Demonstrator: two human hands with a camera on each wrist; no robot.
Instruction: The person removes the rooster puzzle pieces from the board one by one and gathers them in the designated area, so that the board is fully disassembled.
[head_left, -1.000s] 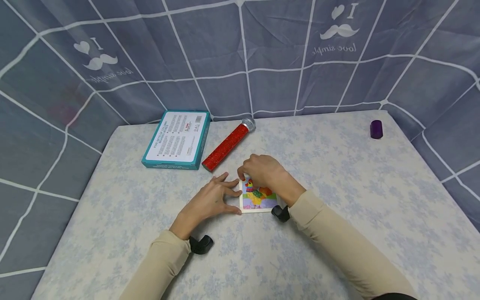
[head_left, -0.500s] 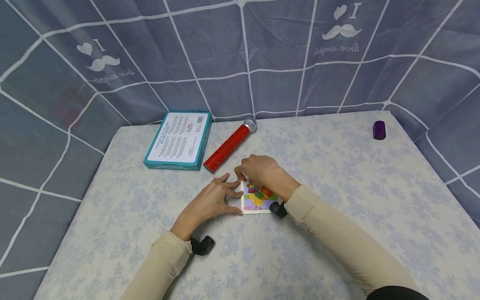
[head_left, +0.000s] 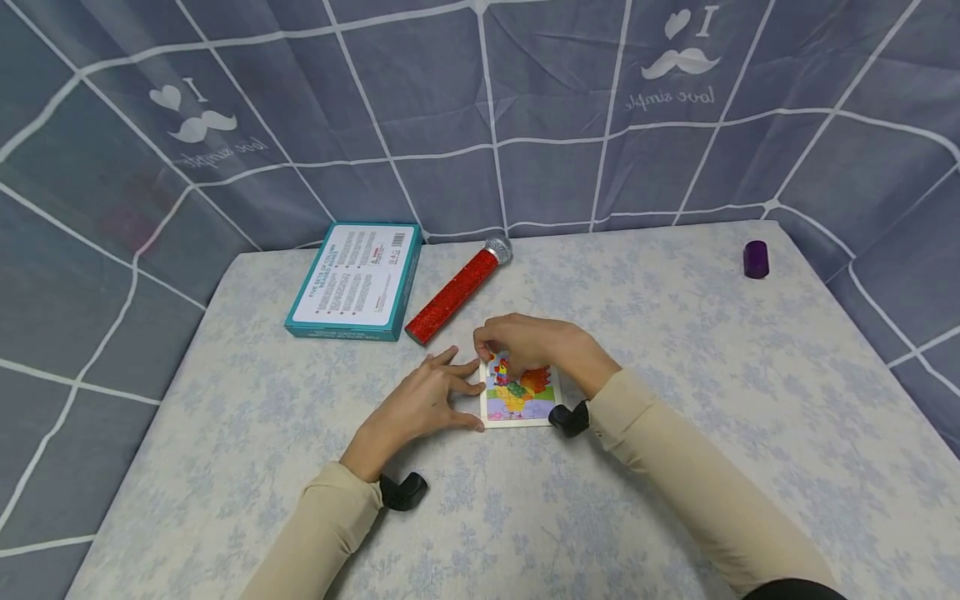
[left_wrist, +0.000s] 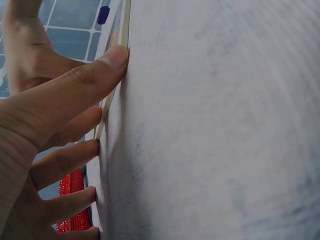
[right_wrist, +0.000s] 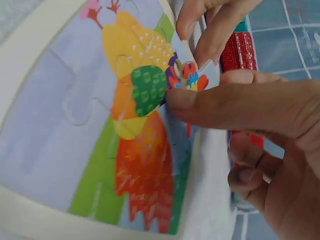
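A small jigsaw puzzle of a colourful rooster lies in a cream frame on the table. My left hand rests at its left side, thumb and fingertips against the frame's edge; the left wrist view shows the thumb along that edge. Over the puzzle's far left corner, my right hand pinches a puzzle piece bearing the rooster's head. In the right wrist view this piece sits tilted at the picture's edge, with the thumb over it and the index finger partly behind.
A teal and white box lies at the back left. Beside it is a red glitter microphone with a silver head. A small purple cylinder stands at the far right, and a grey-blue checked curtain hangs behind the table.
My right wrist has shifted slightly to the right and turned, uncovering more of the rooster's red tail. Its fingertips stay at the far left corner. My left hand keeps its place.
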